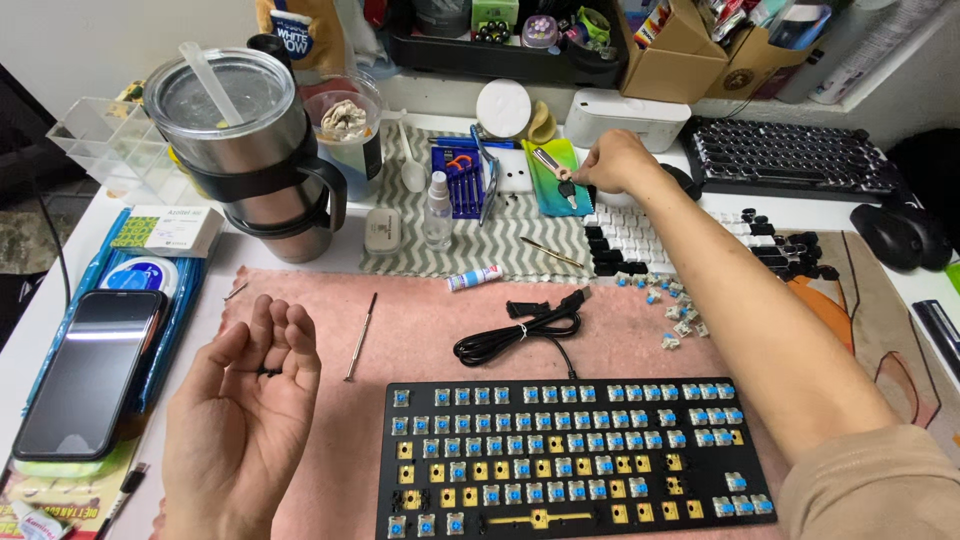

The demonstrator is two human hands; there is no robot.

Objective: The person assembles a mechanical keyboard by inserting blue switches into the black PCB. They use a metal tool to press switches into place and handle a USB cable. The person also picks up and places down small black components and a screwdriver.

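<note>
Small dark screws (270, 372) lie in the cupped palm of the left hand (243, 420), fingers loosely curled upward, not clenched; too small to count. The hand hovers over the pink cloth mat (420, 330), just left of the black keyboard plate (572, 462) with blue and yellow switches, its lower edge cut off by the frame. Right hand (612, 162) reaches far across the desk, fingertips pinched on a small tool with a metal shaft and dark tip (556, 170) above a green card (556, 178); exact grip partly hidden behind the knuckles. Between the hands: thin metal screwdriver (361, 335) and coiled black cable (520, 330) on the mat. Beyond, loose black and white keycaps (625, 240), a steel tumbler with lid and straw (245, 150), and a black phone (90, 372) at left.
</note>
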